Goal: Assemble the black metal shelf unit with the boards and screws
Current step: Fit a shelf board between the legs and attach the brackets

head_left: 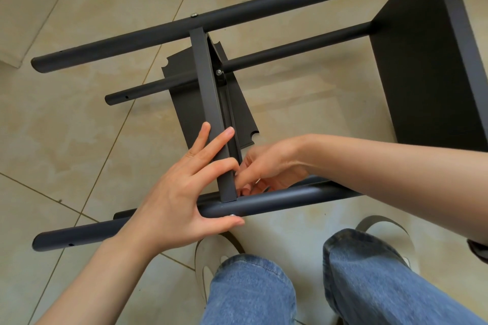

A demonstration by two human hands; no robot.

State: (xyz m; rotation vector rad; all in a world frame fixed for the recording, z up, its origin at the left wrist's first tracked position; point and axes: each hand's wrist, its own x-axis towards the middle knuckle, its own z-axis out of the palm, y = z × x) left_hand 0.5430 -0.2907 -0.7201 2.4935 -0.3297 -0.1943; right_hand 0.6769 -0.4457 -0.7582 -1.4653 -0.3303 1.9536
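The black shelf frame lies on its side on the tiled floor. Its near tube (277, 199) runs across in front of my knees and the far tube (237, 12) lies parallel behind. A square crossbar (208, 103) joins them. My left hand (179, 192) holds the joint, fingers along the crossbar and thumb under the near tube beside a screw head (232, 215). My right hand (269, 166) reaches behind the crossbar's near end with curled fingertips; what they pinch is hidden. A dark board (427, 60) is mounted at the right end.
A second dark board (184, 103) lies under the crossbar on the floor. A lower tube (290, 47) runs behind it, with a bolt (218, 72) at the crossbar. My knees in jeans (264, 293) and pale slippers (208, 256) sit just below the near tube.
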